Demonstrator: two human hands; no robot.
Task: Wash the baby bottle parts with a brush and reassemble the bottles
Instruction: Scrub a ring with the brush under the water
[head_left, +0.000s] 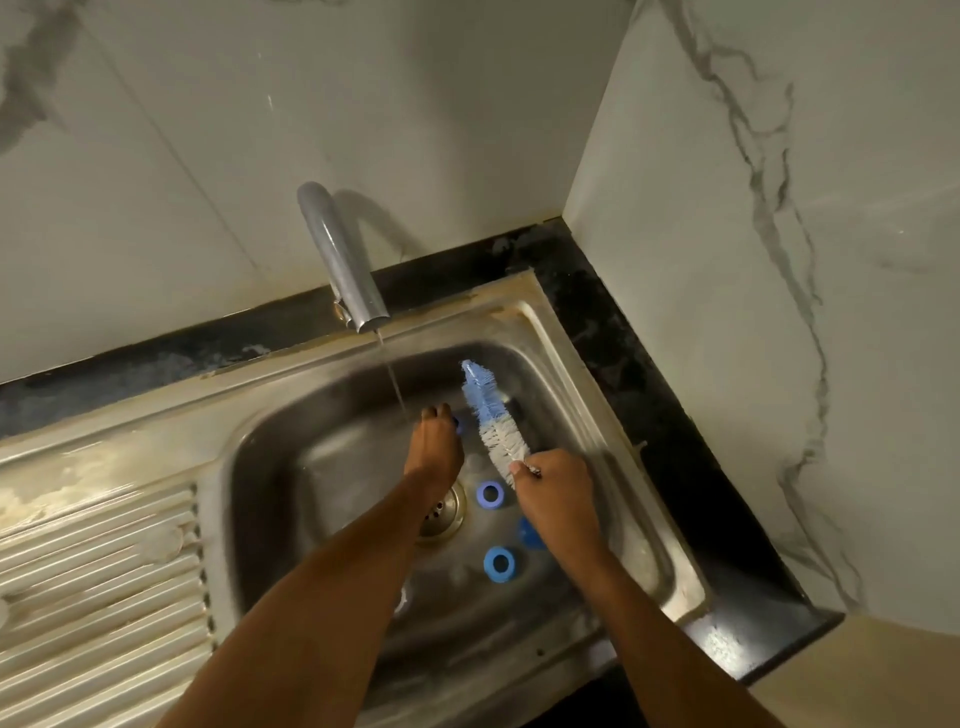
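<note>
My right hand (558, 493) grips the handle of a blue-and-white bottle brush (491, 415), whose bristles point up and away over the sink basin. My left hand (435, 447) reaches under the thin water stream, fingers curled round a small blue part (458, 423) that is mostly hidden. On the basin floor lie two blue screw rings (490, 492) (500, 562). Another blue piece (529, 532) peeks out from under my right wrist.
The steel sink (587, 410) has a ribbed drainboard (98, 587) on the left and a drain (444, 514) in the middle. The tap (340, 260) runs a thin stream. A black counter (670, 452) and marble walls close in the right and back.
</note>
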